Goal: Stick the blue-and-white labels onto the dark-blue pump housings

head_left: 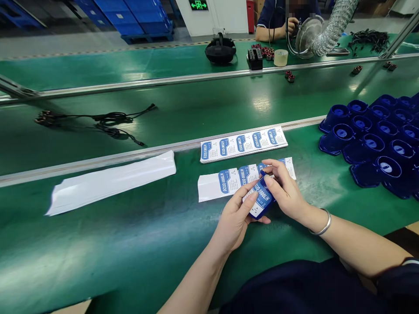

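Between my hands is a blue plastic housing bearing a blue and white label, its labelled face tilted up towards me. My left hand grips its lower left side, thumb on the label and fingers underneath. My right hand pinches the top right edge between thumb and fingers. Just behind lies a label strip, partly covered by my hands, with a bare white stretch at its left end. Farther back rests a stack of label sheets printed with the same kind of label.
Rows of blue plastic housings stand on the right. Blank white paper strips lie on the left. Beyond the rail are black cables and small copper-coloured parts. Across the bench sits a person near a flexible metal duct.
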The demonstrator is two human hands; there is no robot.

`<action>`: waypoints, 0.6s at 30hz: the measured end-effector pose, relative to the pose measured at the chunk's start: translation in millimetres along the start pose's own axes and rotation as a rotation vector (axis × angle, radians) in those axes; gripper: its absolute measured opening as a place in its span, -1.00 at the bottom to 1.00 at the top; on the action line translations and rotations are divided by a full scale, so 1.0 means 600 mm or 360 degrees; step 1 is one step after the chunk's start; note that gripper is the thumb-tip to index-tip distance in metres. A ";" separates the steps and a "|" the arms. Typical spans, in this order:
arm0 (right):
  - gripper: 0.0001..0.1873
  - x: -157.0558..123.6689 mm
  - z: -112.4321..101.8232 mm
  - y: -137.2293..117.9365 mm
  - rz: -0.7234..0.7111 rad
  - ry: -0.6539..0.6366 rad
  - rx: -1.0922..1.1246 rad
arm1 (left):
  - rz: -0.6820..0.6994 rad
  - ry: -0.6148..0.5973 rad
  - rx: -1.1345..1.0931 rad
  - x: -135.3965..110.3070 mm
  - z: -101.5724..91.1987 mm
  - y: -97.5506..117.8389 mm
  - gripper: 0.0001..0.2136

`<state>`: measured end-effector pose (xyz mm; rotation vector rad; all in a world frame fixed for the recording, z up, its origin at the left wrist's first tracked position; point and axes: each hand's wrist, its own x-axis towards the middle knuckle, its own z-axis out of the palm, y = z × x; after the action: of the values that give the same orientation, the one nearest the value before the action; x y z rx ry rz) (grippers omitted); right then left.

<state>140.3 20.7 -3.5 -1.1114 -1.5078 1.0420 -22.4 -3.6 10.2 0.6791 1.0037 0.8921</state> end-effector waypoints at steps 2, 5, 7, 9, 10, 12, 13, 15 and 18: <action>-0.58 0.001 0.000 0.002 0.0037 0.0013 0.0016 | 0.0029 0.0009 0.0087 0.000 0.001 -0.004 -0.50; -0.57 0.003 0.000 0.005 0.0102 0.0027 0.0058 | 0.0090 0.0019 0.0256 -0.001 0.004 -0.012 -0.35; -0.56 0.004 -0.002 0.004 0.0106 0.0023 0.0087 | 0.0142 0.0044 0.0374 -0.002 0.005 -0.016 -0.32; -0.56 0.006 -0.004 0.002 0.0083 -0.0019 0.0128 | 0.0316 0.0131 0.0566 -0.002 0.005 -0.018 -0.34; -0.57 0.007 -0.005 0.000 0.0071 -0.0055 0.0147 | 0.0454 0.0200 0.0694 -0.003 0.004 -0.018 -0.35; -0.58 0.008 -0.008 -0.001 0.0055 -0.0138 0.0164 | 0.0737 0.0345 0.0925 -0.004 0.000 -0.018 -0.39; -0.58 0.008 -0.009 -0.001 0.0045 -0.0166 0.0161 | 0.0827 0.0388 0.0997 -0.004 -0.002 -0.017 -0.40; -0.56 0.007 -0.011 -0.001 0.0007 -0.0182 0.0141 | 0.0821 0.0347 0.0984 -0.003 -0.008 -0.015 -0.37; -0.54 0.004 -0.012 0.001 -0.0123 -0.0188 0.0112 | 0.0564 0.0139 0.0527 0.001 -0.013 -0.010 -0.45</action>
<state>147.2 23.8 -2.4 -0.9494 -1.5819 1.1146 -27.4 -5.5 2.3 1.1309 1.1424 1.0802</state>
